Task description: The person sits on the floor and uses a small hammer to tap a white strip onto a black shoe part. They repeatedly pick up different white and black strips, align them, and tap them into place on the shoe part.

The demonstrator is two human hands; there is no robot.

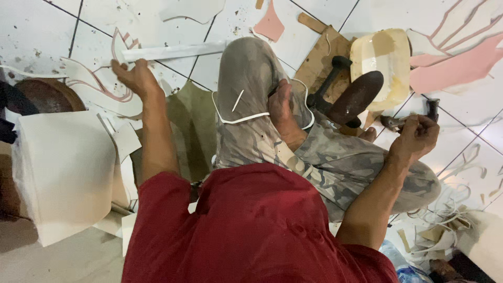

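A stack of white sheets (63, 173) lay on the floor at the far left, within easy reach. The left hand (137, 77) was stretched out over the pale offcuts (99, 84) on the tiled floor (31, 31), fingers curled onto a long white strip (173, 51). A thin white trim (246, 118) draped across the camouflage trouser knee (251, 78). Beyond it a dark iron last (351, 97) stood ready. The right hand (416, 137) had its fingers closed round a small dark tool (419, 112)
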